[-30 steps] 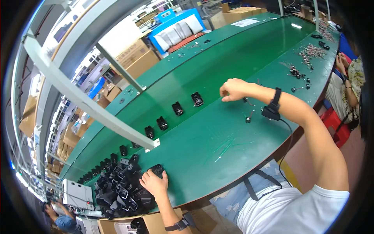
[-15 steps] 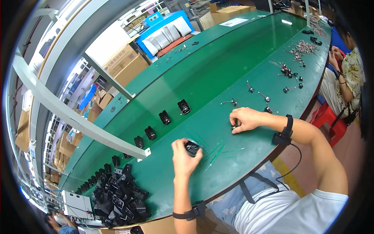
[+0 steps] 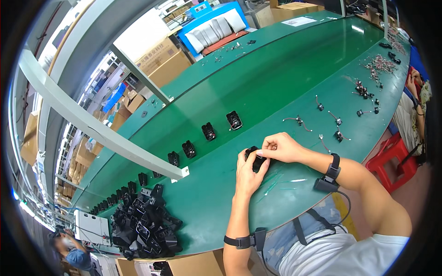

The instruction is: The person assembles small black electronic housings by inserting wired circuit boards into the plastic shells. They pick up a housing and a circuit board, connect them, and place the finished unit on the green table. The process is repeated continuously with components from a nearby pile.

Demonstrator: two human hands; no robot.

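My left hand (image 3: 249, 177) grips a black plastic housing (image 3: 256, 159) just above the green table, its fingers and thumb around the sides. My right hand (image 3: 284, 148) is over the same housing, thumb and fingertips pinched together at its top opening. Whatever those fingertips hold is hidden. Right of my hands lie several small dark parts with thin wires (image 3: 338, 121). A stretch of green conveyor belt (image 3: 294, 83) runs beyond my hands, with several black housings (image 3: 208, 131) standing on it in a row.
A heap of black plastic shells (image 3: 146, 225) lies at the near left. A grey metal post (image 3: 106, 133) slants down to the table. Thin scraps (image 3: 274, 184) lie beside my left hand. A person (image 3: 414, 115) sits at the right, near a red stool (image 3: 393, 163).
My right hand has come left from the table surface to the housing. My left hand has brought the housing rightward, so both hands now meet at it. The view has shifted somewhat.
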